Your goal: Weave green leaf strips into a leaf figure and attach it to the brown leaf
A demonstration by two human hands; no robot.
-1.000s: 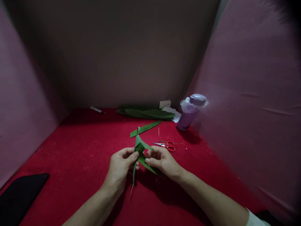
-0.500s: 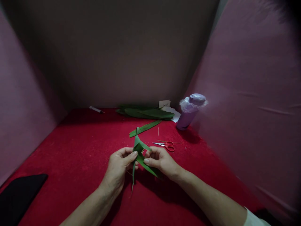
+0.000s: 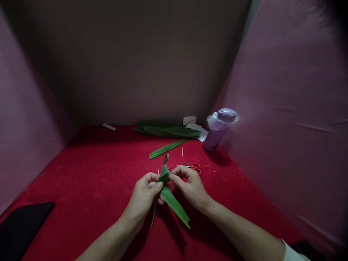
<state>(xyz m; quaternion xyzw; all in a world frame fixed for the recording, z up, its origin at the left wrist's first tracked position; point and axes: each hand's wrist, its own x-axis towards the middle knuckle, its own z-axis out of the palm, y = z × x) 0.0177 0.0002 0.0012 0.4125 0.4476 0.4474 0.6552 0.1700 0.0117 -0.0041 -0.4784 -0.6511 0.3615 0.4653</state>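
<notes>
Both hands pinch a folded green leaf strip (image 3: pixel 168 188) above the red table (image 3: pixel 89 170). My left hand (image 3: pixel 145 197) grips its folded part from the left, thumb on top. My right hand (image 3: pixel 190 186) pinches the same fold from the right. One long end of the strip hangs down and to the right, toward me; a thinner end trails down beneath the left hand. A short tip sticks up above the fingers.
A loose leaf strip (image 3: pixel 166 148) lies just beyond the hands, red-handled scissors (image 3: pixel 191 166) to its right. Whole green leaves (image 3: pixel 170 131) and white paper lie at the back. A purple bottle (image 3: pixel 217 131) stands back right, a pen (image 3: pixel 110 127) back left, a black object (image 3: pixel 19 226) near left.
The hands have drawn closer together and tightened the fold. The wide loop of the strip has collapsed, and the long end now hangs free toward the lower right.
</notes>
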